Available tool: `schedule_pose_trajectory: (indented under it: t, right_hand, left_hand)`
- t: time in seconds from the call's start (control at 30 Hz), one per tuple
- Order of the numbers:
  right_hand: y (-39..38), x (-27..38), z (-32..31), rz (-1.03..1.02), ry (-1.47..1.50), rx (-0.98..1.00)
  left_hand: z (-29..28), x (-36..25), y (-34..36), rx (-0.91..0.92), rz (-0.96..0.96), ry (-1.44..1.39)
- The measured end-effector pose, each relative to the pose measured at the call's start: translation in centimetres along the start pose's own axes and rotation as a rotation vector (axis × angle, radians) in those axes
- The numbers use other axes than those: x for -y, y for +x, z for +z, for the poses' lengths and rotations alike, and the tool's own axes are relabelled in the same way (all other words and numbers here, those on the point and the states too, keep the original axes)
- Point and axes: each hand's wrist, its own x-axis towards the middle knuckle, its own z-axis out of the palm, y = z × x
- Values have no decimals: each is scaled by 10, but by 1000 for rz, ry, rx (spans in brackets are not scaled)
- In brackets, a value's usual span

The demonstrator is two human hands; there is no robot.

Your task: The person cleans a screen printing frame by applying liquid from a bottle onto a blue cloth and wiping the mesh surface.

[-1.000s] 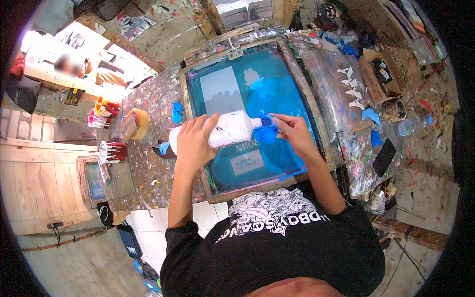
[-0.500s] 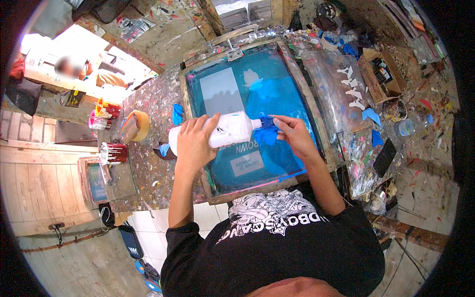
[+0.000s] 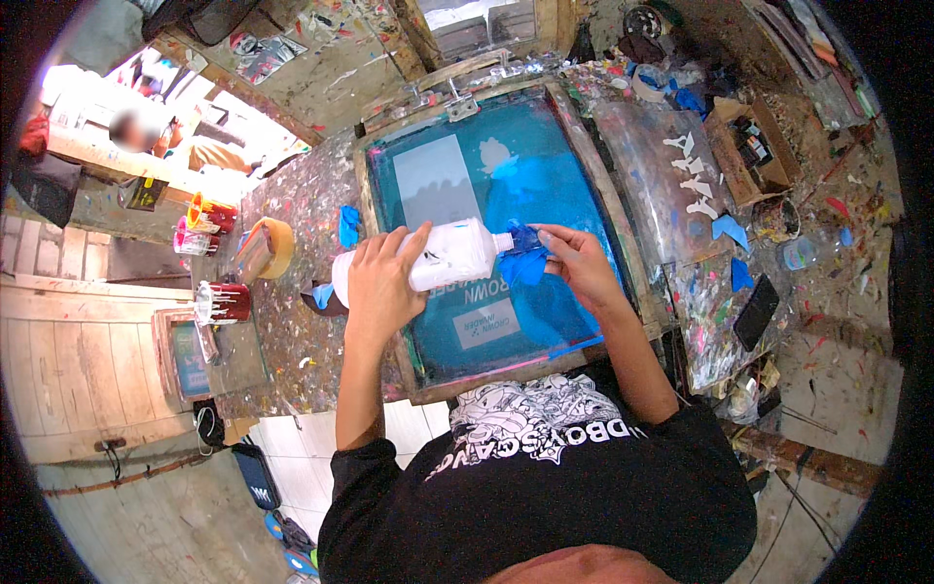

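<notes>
A white plastic bottle (image 3: 459, 255) lies tilted on its side in the air, with my left hand (image 3: 382, 277) wrapped round its body and its neck pointing right. At the mouth of the bottle, my right hand (image 3: 581, 271) pinches a crumpled blue cloth (image 3: 522, 265) between thumb and fingers. The cloth hangs below the neck and touches it. Beneath both hands is a screen-printing frame (image 3: 477, 382) with a teal mesh, on which pale printed shapes and lettering show. The hands cover part of the mesh.
Paint-streaked tubs (image 3: 222, 303) and a roll of brown tape (image 3: 268, 247) stand on the left of the stained table. To the right lie a phone (image 3: 757, 314), blue scraps (image 3: 730, 230), a clear bottle (image 3: 804, 252) and an open cardboard box (image 3: 747, 146). Clamps (image 3: 460, 104) hold the frame's far edge.
Almost nothing differs. The blue cloth has shifted slightly at the bottle's mouth; both hands keep their hold in nearly the same place.
</notes>
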Motion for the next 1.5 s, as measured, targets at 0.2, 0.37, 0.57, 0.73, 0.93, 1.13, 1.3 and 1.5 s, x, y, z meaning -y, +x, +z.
schedule_pose_trajectory:
  t: [0.2, 0.37, 0.57, 0.73, 0.93, 1.13, 1.3, 1.5]
  right_hand:
    - [0, 17, 4, -3, 166, 83]
    - [-1, 16, 0, 61, 261, 44]
    - [-13, 7, -47, 56, 267, 38]
    - [-12, 14, -46, 43, 179, -49]
    - [20, 20, -68, 4, 407, -42]
    - [81, 47, -64, -18, 177, -23]
    - [127, 56, -76, -57, -357, 90]
    - [191, 64, -69, -333, -1254, 99]
  left_hand:
    - [10, 3, -6, -46, -87, -225]
    - [27, 13, -32, -199, -361, -721]
    - [36, 55, -72, -725, -722, -733]
    - [56, 145, -156, -1010, -971, -549]
    - [83, 184, -201, -1279, -982, -558]
    - [87, 175, -203, -1208, -1012, -425]
    - [90, 59, -192, -833, -994, -55]
    - [60, -95, -195, -35, -497, -398]
